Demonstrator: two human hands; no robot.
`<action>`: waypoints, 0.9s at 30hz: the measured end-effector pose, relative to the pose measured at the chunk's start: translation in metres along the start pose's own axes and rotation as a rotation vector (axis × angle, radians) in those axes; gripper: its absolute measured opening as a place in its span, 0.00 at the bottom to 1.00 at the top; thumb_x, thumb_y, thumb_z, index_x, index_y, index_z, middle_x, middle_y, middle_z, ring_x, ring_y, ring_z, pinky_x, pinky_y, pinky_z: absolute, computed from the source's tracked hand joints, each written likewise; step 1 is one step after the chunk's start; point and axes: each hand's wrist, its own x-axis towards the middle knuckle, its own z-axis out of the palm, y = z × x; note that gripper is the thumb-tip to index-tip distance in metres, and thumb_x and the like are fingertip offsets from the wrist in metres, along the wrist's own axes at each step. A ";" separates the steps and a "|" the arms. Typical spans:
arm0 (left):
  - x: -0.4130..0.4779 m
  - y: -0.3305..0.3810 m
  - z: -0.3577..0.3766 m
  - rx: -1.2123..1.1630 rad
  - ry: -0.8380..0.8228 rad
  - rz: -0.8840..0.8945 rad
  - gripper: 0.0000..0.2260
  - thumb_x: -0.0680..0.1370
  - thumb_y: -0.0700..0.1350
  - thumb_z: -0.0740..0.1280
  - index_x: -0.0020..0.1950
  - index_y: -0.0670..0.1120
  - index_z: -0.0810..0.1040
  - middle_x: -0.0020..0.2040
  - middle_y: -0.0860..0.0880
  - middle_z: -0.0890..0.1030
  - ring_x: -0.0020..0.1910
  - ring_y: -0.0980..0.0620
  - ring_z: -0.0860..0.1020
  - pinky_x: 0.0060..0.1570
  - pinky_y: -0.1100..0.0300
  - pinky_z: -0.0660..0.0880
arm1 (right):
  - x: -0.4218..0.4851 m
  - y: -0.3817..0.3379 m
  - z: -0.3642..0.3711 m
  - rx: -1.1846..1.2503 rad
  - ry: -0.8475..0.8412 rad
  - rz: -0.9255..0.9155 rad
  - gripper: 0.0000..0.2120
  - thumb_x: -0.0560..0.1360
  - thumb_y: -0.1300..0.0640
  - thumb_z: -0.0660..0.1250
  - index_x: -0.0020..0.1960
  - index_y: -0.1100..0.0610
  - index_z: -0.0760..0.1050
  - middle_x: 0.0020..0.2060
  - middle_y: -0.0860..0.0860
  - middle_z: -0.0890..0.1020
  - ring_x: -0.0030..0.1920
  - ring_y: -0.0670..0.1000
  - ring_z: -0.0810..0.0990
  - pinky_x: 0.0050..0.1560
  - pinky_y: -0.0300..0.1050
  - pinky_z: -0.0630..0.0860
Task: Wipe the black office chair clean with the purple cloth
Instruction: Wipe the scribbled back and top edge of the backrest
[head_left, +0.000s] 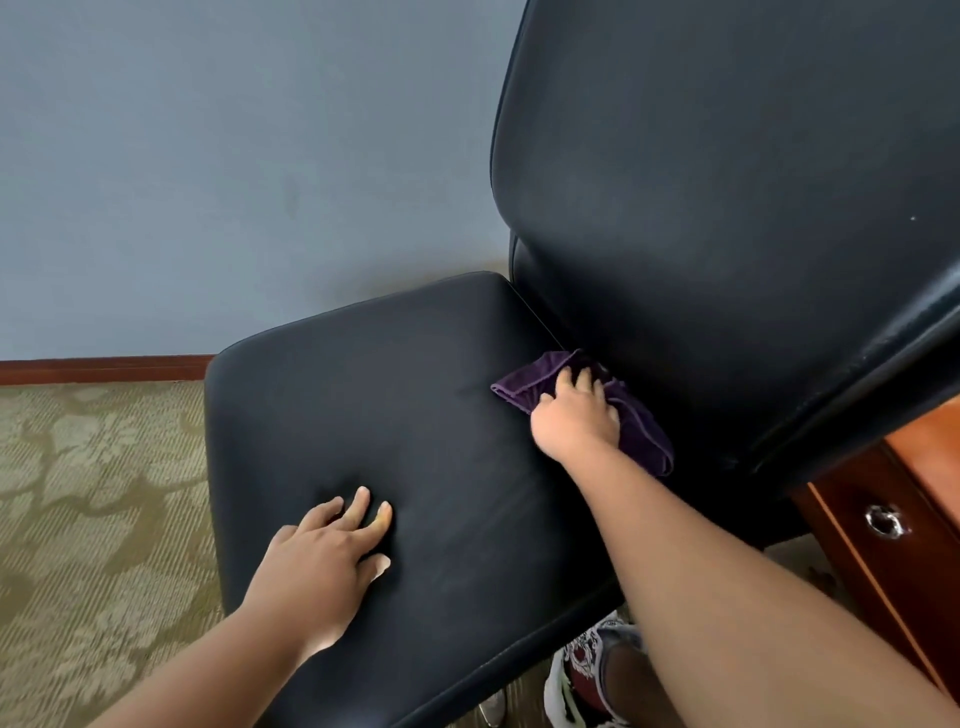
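Purple cloth (644, 431) under right hand (576, 415), lengthwise along seat crease

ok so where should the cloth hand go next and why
Probably drag the purple cloth forward across the seat: the right hand presses it at the back crease, while the left hand braces the front.

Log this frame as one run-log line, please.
stage: wiping seat rear by backrest | right hand: pressing purple cloth | left hand: flat on black office chair seat
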 end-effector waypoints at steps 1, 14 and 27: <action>0.001 0.000 0.000 0.008 -0.003 -0.003 0.23 0.82 0.61 0.47 0.77 0.64 0.47 0.79 0.61 0.48 0.77 0.53 0.50 0.65 0.58 0.62 | -0.013 -0.008 0.006 -0.035 0.012 -0.020 0.27 0.83 0.49 0.51 0.80 0.53 0.53 0.80 0.55 0.51 0.79 0.56 0.51 0.74 0.56 0.55; 0.008 -0.005 -0.006 0.021 -0.107 -0.036 0.24 0.81 0.61 0.49 0.77 0.63 0.49 0.79 0.59 0.48 0.78 0.53 0.50 0.69 0.54 0.62 | -0.210 0.024 0.065 0.071 -0.012 -0.719 0.22 0.81 0.46 0.53 0.73 0.46 0.69 0.76 0.45 0.65 0.78 0.49 0.58 0.77 0.47 0.48; 0.004 0.006 -0.011 0.026 -0.141 -0.045 0.23 0.82 0.60 0.48 0.78 0.62 0.49 0.79 0.57 0.48 0.78 0.51 0.50 0.67 0.53 0.63 | -0.157 0.061 0.042 -0.039 0.169 -0.042 0.26 0.83 0.45 0.48 0.79 0.48 0.56 0.81 0.50 0.50 0.80 0.56 0.44 0.77 0.62 0.45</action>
